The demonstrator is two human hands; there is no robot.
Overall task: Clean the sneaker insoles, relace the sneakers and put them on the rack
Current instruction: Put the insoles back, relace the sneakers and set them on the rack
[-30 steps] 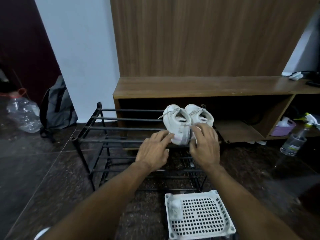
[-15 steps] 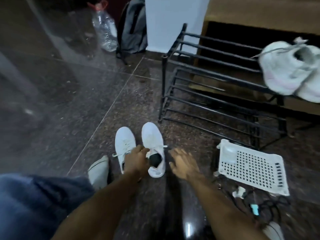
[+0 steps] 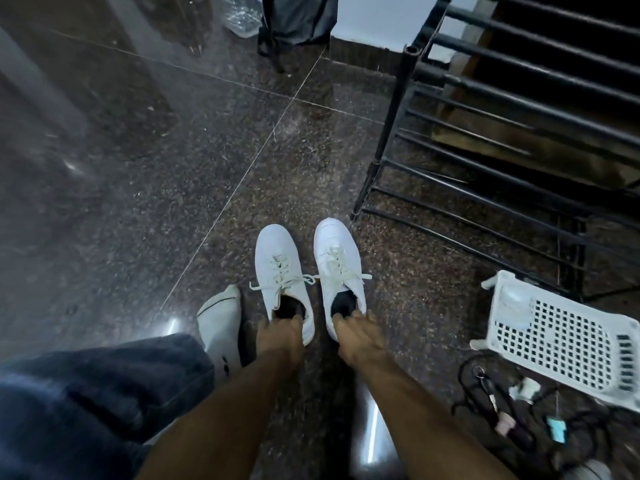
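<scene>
- While both hands reach down to the heels, the two white sneakers stand side by side on the floor, toes pointing away from the person and toward the upper edge of the view, long axes nearly parallel.
- Left sneaker (image 3: 283, 278): laced, lace ends loose to either side; the left hand (image 3: 280, 336) grips its heel collar, fingers curled into the dark opening.
- Right sneaker (image 3: 339, 271): laced, slightly farther forward, its toe near the bottom corner post of the rack; the right hand (image 3: 358, 336) holds its heel rim, fingers hooked over the edge.
- Rack (image 3: 485, 140): black metal bars in tiers, standing on the floor to the right of the sneakers; no shoe shows on the visible part.
- Floor (image 3: 173, 168): dark, speckled polished stone tiles with thin pale joints and glare patches.
- Basket (image 3: 568, 344): white perforated plastic, lying at right, near the foot of the rack, with dark cables (image 3: 485, 393) and small items just beside it.
- Backpack (image 3: 298, 19): grey, against the pale wall at top, beside a clear plastic bottle (image 3: 242, 15).
- Both uppers appear plain white and smooth, with dark interiors.
</scene>
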